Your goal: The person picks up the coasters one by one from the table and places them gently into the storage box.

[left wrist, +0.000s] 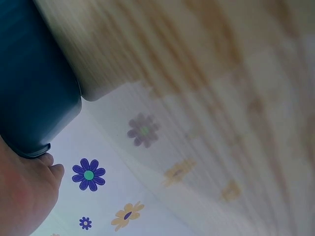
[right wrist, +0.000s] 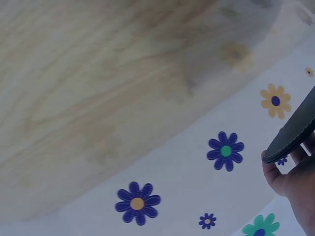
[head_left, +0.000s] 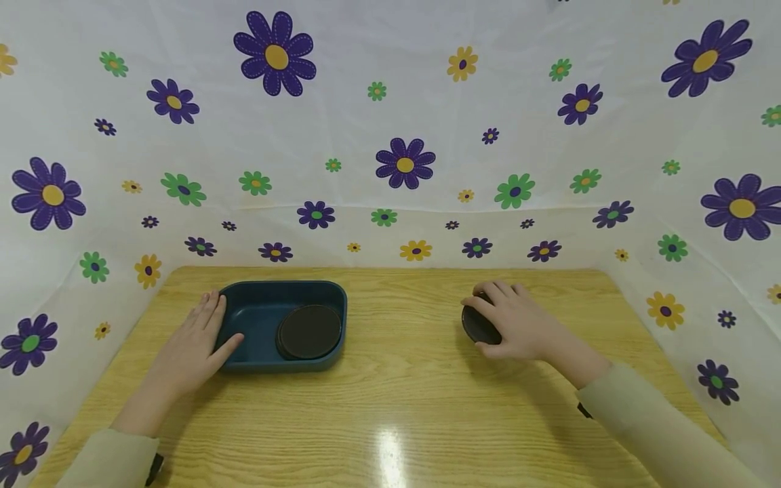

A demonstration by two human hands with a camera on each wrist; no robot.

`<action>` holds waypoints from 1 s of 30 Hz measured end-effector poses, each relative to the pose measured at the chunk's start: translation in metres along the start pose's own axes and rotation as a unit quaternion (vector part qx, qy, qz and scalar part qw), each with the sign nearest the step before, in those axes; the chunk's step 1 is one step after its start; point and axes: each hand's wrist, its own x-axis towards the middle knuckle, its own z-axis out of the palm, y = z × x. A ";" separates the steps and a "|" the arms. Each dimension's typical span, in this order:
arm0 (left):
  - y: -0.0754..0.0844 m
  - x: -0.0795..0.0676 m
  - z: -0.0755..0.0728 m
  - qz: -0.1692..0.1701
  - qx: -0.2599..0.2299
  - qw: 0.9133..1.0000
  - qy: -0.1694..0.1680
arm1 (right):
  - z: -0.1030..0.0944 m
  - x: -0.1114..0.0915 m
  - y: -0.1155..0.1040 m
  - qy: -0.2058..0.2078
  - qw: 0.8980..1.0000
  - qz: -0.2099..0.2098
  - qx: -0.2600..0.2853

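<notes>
My left hand (head_left: 198, 339) rests against the left end of a dark blue tray (head_left: 274, 367), fingers straight along its rim and thumb reaching over the inside. The left wrist view shows the tray's outer wall (left wrist: 39, 83) beside the hand. Inside the tray, at its right end, lies a small stack of round dark coasters (head_left: 310, 332). Off to the right of the tray, my right hand (head_left: 525, 325) grips another coaster (head_left: 478, 327) by its edges, tilted. Stitching runs around this coaster's rim in the right wrist view, where the fingers (right wrist: 271, 173) hold its edge.
A wooden table (head_left: 390, 400) with a glossy surface carries the tray. White cloth (head_left: 342, 129) printed with flowers rises behind the table and along both sides.
</notes>
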 end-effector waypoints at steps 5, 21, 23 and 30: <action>0.000 0.001 0.001 -0.002 0.003 1.000 -0.002 | -0.006 0.015 -0.006 -0.006 1.000 0.001 0.002; -0.002 0.001 0.003 -0.001 0.002 1.000 0.001 | -0.011 0.063 -0.032 -0.011 0.999 -0.031 0.008; -0.002 0.001 0.003 -0.001 0.001 1.000 0.003 | -0.010 0.069 -0.036 -0.004 0.999 -0.037 0.012; -0.002 0.000 0.002 -0.001 -0.002 1.000 0.001 | -0.010 0.088 -0.050 0.003 0.999 -0.043 0.019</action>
